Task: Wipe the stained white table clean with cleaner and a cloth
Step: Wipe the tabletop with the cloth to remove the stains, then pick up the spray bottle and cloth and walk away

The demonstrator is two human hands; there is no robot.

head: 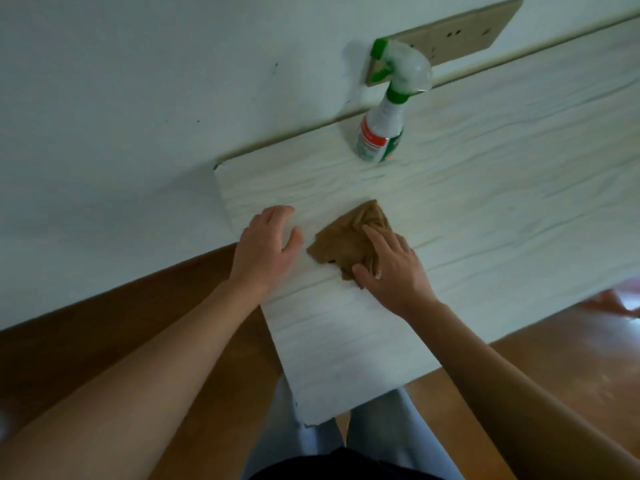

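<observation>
Spray bottle [381, 133] stands upright on the white table [485, 202], at the far edge close to the wall [138, 98]. It has a white body, a red and green label, a green collar and a green trigger tip. The body is opaque, so the fill level cannot be told. Nothing touches it and it is well apart from both hands.

Brown cloth [346, 237] lies crumpled on the tabletop near the table's left end, nearer the person than the bottle. Right hand [394, 271] lies on top of the cloth with fingers spread and fairly straight, pressing it flat to the surface rather than wrapped round it; the thumb sits at the cloth's near edge. Left hand [266, 247] rests palm down on bare tabletop just beside the cloth, not touching it. Its fingers are loosely bent and it holds nothing.

The tabletop is white with a wavy wood-grain pattern and faint yellowish streaks. Its far edge runs along the wall, which is pale. A beige socket plate [460, 32] is mounted on the wall behind the bottle's head. Brown wooden floor [104, 323] shows left and right of the table. The person's legs, in light trousers [277, 438], show below the table's near edge.
</observation>
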